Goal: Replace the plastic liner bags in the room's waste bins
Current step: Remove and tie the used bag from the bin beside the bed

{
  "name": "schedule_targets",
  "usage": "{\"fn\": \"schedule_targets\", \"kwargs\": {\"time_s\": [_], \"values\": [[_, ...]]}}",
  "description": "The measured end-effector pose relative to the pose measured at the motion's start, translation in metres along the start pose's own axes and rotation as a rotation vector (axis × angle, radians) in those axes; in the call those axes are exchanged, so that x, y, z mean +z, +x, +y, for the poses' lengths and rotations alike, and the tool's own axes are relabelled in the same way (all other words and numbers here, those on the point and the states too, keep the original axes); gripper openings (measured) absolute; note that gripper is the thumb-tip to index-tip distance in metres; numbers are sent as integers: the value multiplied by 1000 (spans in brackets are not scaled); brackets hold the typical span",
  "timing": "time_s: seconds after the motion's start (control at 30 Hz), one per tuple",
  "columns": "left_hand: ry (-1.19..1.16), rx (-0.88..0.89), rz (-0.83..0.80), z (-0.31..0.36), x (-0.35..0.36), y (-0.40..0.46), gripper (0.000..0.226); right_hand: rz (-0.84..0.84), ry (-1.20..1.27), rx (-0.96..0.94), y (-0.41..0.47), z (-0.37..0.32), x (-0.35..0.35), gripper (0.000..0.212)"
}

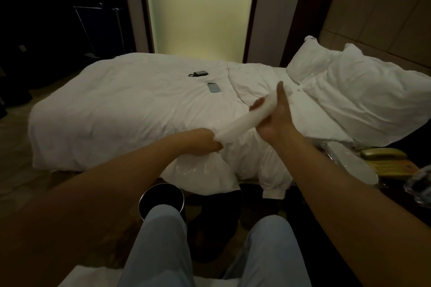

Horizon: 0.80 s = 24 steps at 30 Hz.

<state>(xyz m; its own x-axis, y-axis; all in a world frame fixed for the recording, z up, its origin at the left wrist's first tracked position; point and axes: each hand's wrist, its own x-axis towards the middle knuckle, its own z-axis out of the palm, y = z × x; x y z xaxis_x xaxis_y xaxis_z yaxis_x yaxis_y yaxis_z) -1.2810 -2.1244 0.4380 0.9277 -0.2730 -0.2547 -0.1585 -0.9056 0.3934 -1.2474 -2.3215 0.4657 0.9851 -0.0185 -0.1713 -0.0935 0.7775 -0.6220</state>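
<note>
**Both hands stretch a folded liner bag above the bin**

Nearest the camera, the person's two knees in pale blue trousers (163, 240) point toward the bed. Just beyond the left knee stands a round waste bin (149, 196) with a shiny metal rim and a dark inside; the knee hides its near edge, and whether a liner sits in it cannot be told.

Above the bin, both forearms reach forward. The left hand (205, 142) has its fingers curled tight round the lower end of a white, folded liner bag (242, 121). The right hand (272, 119) grips the upper end, thumb raised straight up and fingers wrapped round the far side. The bag runs taut and slanted between them, low at the left, higher at the right, held in the air over the bed's edge.

Under the hands, a clear crumpled plastic bag (193, 170) lies on the hanging edge of the white duvet (105, 105). To the right, a yellowish telephone (387, 161) sits on a dark bedside surface, with more clear plastic beside it.

Farther off on the duvet lie a phone (214, 87) and, beyond it, a small dark device (198, 74). Two white pillows (363, 93) rest at the right against a tan padded headboard (384, 21). Behind the bed a pale lit panel (198, 7) glows.
</note>
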Motion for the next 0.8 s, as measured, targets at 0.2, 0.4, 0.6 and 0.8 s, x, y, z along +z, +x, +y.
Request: {"fn": "schedule_targets", "kwargs": {"time_s": [0.2, 0.4, 0.6, 0.8], "values": [[-164, -1, -51, 16, -10, 5, 36, -71, -226, 113, -25, 50, 16, 42], [-426, 9, -67, 3, -12, -4, 38, 14, -507, -131, -31, 42, 51, 34], [230, 118, 30, 22, -14, -7, 37, -34, -2015, -396, -1, 47, 29, 27], [935, 408, 443, 29, -9, -1, 34, -42, -2026, 544, -4, 39, 23, 32]]}}
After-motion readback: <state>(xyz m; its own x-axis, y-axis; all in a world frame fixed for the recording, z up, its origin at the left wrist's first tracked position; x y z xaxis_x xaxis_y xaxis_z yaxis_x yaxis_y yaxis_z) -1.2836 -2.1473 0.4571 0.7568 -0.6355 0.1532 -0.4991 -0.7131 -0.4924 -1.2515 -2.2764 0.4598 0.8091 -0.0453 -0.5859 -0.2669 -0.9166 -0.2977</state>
